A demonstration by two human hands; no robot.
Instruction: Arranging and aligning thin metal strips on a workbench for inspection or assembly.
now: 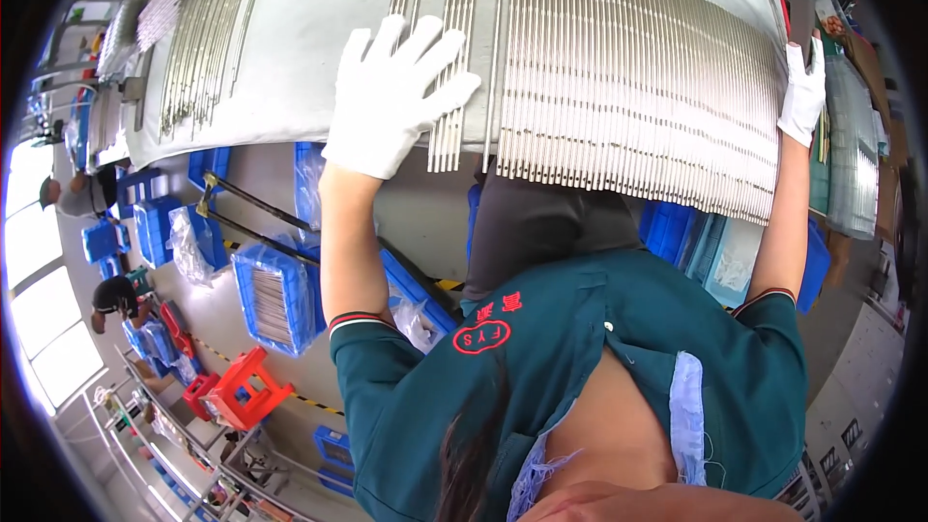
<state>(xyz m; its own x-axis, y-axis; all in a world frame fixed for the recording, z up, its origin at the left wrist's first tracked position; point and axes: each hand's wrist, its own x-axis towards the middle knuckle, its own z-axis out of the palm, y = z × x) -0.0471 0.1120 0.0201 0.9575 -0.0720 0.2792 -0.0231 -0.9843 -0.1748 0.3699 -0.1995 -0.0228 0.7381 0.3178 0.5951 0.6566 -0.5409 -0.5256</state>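
My left hand (401,97), in a white glove, lies flat with its fingers spread over a few thin metal rods (464,0) on the table. A wide row of similar metal rods (638,77) lies side by side to its right, with single rods a little apart between. My right hand (803,97), also gloved, is at the far right end of that row. Its thumb and fingers are about the lower end of a grey flat rectangular piece (801,17). The hand's palm side is partly hidden.
Another group of rods (203,48) lies at the left of the pale tabletop (300,39). Blue crates (275,295) and a red stool (249,389) stand on the floor at left. Clear plastic packs (853,155) are at the right. Two other people are far left.
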